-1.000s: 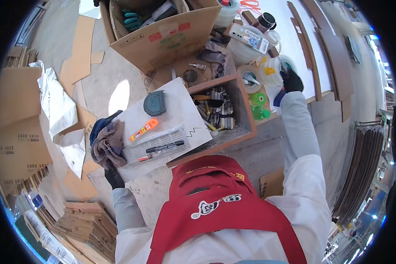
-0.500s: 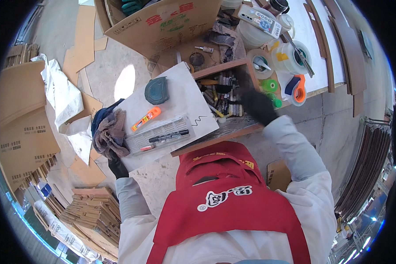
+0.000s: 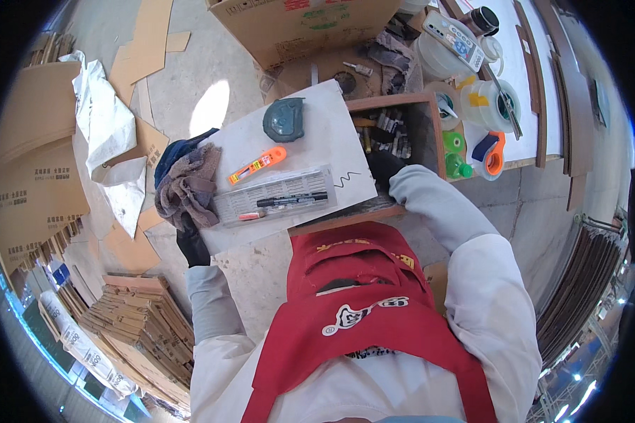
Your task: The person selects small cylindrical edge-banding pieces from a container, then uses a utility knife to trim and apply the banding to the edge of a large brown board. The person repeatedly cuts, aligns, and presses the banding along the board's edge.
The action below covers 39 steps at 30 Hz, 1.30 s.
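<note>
My left hand [image 3: 192, 243], in a black glove, grips the near left corner of a white board [image 3: 254, 154], beside a crumpled brown and blue cloth [image 3: 189, 182]. The board partly covers a wooden drawer [image 3: 436, 134] that holds several markers [image 3: 401, 144]. Inside that drawer, at the board's right edge, is my black-gloved right hand [image 3: 384, 169]; its fingers are hidden among shadow and contents. On the board lie a teal tape measure [image 3: 283, 120], an orange utility knife [image 3: 258, 166], a clear plastic case [image 3: 226, 203], a black marker [image 3: 293, 200] and a small red-and-white piece [image 3: 250, 216].
Tape rolls [image 3: 488, 104], an orange tape dispenser [image 3: 496, 155] and green bottles [image 3: 458, 166] stand right of the drawer. A cardboard box [image 3: 296, 32] stands behind. Stacked cardboard [image 3: 137, 314] lies at the left; brown boards [image 3: 533, 92] lie at the far right.
My right hand has moved left and nearer within the drawer, from its right side to the board's edge. My left hand stays at the board's corner. The whole view has shifted.
</note>
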Tool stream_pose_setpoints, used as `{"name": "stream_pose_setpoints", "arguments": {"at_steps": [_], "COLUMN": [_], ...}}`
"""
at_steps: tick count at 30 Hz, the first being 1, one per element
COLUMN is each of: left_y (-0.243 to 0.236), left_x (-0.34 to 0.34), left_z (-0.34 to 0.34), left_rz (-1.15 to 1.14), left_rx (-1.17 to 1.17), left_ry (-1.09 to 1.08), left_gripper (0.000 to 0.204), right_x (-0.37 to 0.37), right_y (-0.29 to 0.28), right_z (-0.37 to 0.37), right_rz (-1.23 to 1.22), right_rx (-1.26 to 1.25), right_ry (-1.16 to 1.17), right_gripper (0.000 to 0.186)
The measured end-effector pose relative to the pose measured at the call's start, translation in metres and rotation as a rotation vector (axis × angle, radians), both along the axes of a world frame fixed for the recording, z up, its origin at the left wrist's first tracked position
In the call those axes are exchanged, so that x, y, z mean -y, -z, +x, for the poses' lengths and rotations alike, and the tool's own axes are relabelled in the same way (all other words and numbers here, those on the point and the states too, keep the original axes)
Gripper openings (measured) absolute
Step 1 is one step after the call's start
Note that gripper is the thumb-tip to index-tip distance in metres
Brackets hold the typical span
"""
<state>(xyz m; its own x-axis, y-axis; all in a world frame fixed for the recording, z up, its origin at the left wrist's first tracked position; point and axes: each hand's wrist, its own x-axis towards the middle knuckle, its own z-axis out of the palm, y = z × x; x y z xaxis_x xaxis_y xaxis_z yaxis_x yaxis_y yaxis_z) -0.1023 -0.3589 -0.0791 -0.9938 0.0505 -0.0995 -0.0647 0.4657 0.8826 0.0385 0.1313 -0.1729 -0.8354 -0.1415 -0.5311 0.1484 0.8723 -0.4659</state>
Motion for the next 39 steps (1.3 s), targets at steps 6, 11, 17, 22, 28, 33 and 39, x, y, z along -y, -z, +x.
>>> {"name": "stream_pose_setpoints", "arguments": {"at_steps": [6, 11, 17, 22, 28, 33, 39], "left_y": [-0.009, -0.007, -0.006, 0.001, -0.016, -0.021, -0.008], "left_x": [-0.019, -0.015, -0.021, -0.006, -0.02, -0.027, -0.014], "left_z": [-0.007, -0.005, -0.009, -0.01, -0.009, -0.01, -0.013], "left_rz": [0.136, 0.123, 0.096, 0.117, 0.061, 0.047, 0.004], "left_rx": [0.166, 0.078, 0.141, 0.178, 0.199, 0.177, 0.161], "left_ry": [-0.119, -0.079, -0.155, -0.125, -0.137, -0.144, -0.145], "left_gripper": [0.038, 0.039, 0.036, 0.038, 0.044, 0.046, 0.051], "right_x": [-0.002, -0.012, -0.027, -0.017, -0.018, -0.044, 0.058], "right_y": [0.011, 0.015, 0.025, 0.034, -0.081, -0.109, -0.21], "right_z": [0.003, 0.008, 0.022, 0.021, 0.002, 0.055, 0.003], "right_rz": [-0.034, -0.104, -0.241, -0.369, -0.108, -0.046, -1.004], "right_rx": [0.012, 0.009, 0.017, 0.083, 0.04, -0.52, -0.344], "right_ry": [0.0, -0.027, -0.019, 0.247, 0.004, 0.458, 1.14], "right_gripper": [0.015, 0.014, 0.013, 0.012, 0.021, 0.024, 0.025]}}
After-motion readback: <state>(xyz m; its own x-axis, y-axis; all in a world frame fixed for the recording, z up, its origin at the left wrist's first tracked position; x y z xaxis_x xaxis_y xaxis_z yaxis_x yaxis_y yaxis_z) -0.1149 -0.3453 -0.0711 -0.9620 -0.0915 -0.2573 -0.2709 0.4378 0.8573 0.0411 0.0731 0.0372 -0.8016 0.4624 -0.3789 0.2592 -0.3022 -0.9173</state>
